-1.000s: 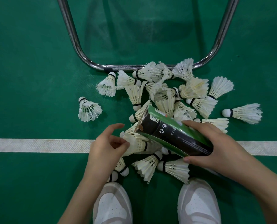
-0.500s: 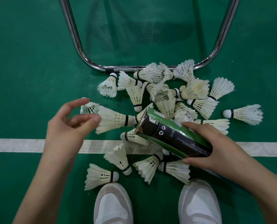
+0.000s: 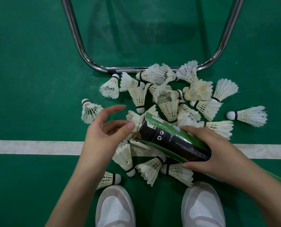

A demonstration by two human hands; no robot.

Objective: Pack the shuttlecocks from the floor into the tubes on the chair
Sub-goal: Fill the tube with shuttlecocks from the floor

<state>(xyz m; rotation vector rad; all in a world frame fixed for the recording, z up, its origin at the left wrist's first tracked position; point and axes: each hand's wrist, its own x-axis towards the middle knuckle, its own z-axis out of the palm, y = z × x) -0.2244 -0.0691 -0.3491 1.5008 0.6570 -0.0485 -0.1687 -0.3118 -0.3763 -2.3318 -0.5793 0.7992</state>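
Note:
A black and green shuttlecock tube [image 3: 169,138] lies tilted over the floor, its torn open mouth pointing left. My right hand [image 3: 210,154] grips its lower end. A white shuttlecock [image 3: 134,117] sits in the mouth with only its feather skirt sticking out. My left hand [image 3: 102,138] is at the mouth, thumb against those feathers, the other fingers relaxed and holding nothing. Several more shuttlecocks [image 3: 169,108] lie piled on the green floor beyond and under the tube.
The chair's chrome leg frame [image 3: 77,40] curves along the floor behind the pile. Single shuttlecocks lie apart at the left [image 3: 89,110] and right [image 3: 249,115]. A white court line [image 3: 30,147] crosses under my hands. My white shoes [image 3: 115,208] are at the bottom.
My left hand picked a shuttlecock from the pile near my feet, carried it left, then pushed it cork first into the tube mouth. The tube and my right hand have barely moved.

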